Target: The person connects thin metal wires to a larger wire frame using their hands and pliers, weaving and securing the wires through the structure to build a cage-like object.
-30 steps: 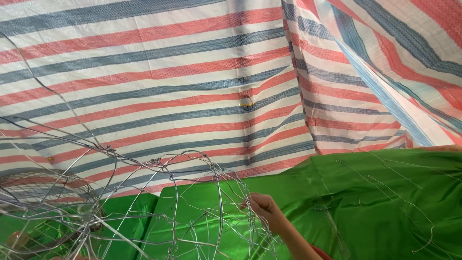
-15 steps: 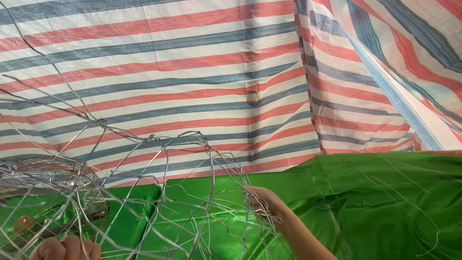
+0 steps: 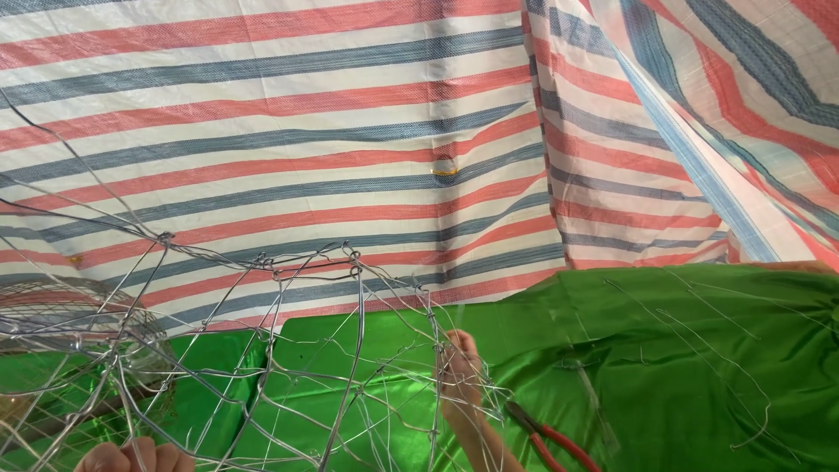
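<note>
1. Our right hand (image 3: pixel 461 374) pinched a strand at the wire frame's (image 3: pixel 288 350) right edge, above the green cloth (image 3: pixel 664 367).
2. Our left hand (image 3: pixel 131 456) curled shut around the frame's lower wires at the bottom edge.
3. Red-handled pliers (image 3: pixel 555 437) lay on the cloth just beside our right wrist.
4. A striped tarp (image 3: pixel 350 131) hung behind.

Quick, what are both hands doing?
Left hand: closed, gripping the wire frame at its lower edge.
Right hand: closed on the wire frame's right side.
</note>
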